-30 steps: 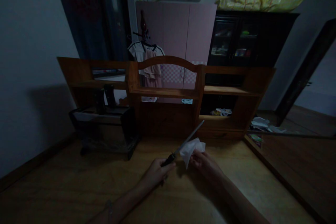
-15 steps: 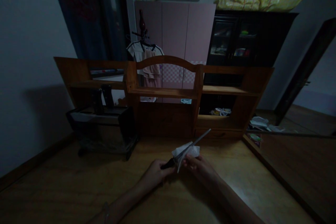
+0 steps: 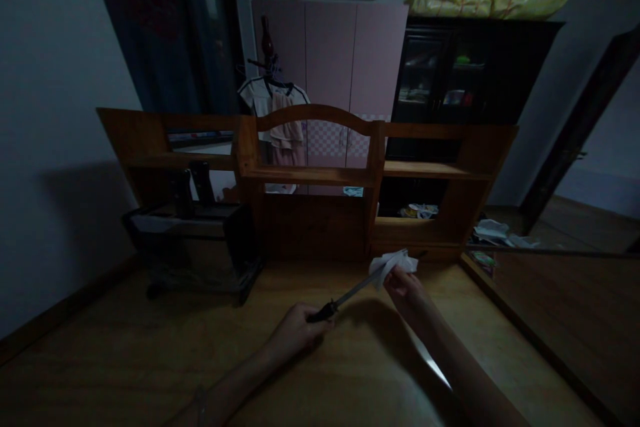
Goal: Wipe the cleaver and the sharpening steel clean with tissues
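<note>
My left hand (image 3: 295,331) is closed round the dark handle of a knife (image 3: 350,296), whose thin blade points up and to the right over the wooden desk (image 3: 150,347). My right hand (image 3: 404,281) pinches a crumpled white tissue (image 3: 391,262) folded over the far end of the blade, near its tip. Both forearms reach in from the bottom edge of the view.
A wooden shelf unit (image 3: 310,173) stands along the back of the desk. A dark wire rack (image 3: 193,240) sits at the left beside it. Small packets (image 3: 417,211) lie in a right-hand shelf opening. Papers (image 3: 495,233) lie beyond the desk's right edge. The room is dim.
My right hand has slid the tissue along the blade from near the handle out to the tip. The left hand kept hold of the handle and barely moved.
</note>
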{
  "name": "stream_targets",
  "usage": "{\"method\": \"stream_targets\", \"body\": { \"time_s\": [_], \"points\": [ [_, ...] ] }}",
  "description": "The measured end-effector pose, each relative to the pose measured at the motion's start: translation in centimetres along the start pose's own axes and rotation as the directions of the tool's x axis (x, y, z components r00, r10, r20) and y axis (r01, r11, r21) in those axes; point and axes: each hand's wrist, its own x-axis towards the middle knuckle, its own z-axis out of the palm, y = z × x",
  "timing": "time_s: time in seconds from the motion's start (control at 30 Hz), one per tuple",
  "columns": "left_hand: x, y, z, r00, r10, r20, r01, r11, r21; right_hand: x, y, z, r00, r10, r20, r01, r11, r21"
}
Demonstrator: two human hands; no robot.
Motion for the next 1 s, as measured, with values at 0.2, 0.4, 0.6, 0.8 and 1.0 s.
{"method": "stream_targets", "body": {
  "time_s": [0.2,0.4,0.6,0.8,1.0],
  "points": [
    [0.1,-0.2,0.0,1.0,0.002,-0.009,-0.002,1.0,0.018,1.0,-1.2,-1.5,0.993,-0.002,-0.118,0.029,0.972,0.233],
    [0.0,-0.1,0.1,1.0,0.002,-0.024,-0.002,1.0,-0.008,0.5,-1.3,-1.4,0.991,0.03,-0.13,0.005,0.965,0.263],
    [0.2,-0.2,0.2,0.999,-0.003,-0.051,0.0,0.998,-0.057,-1.8,2.0,1.5,0.992,0.125,-0.037,-0.125,0.992,-0.006],
    [-0.1,0.4,0.4,0.998,0.011,-0.057,-0.012,1.0,-0.019,-4.9,3.9,4.2,0.914,0.314,0.256,-0.302,0.95,-0.085],
    [-0.4,0.7,0.0,0.992,0.127,0.006,-0.127,0.991,0.039,-4.7,3.5,3.9,0.899,0.332,0.285,-0.33,0.942,-0.058]
  ]
}}
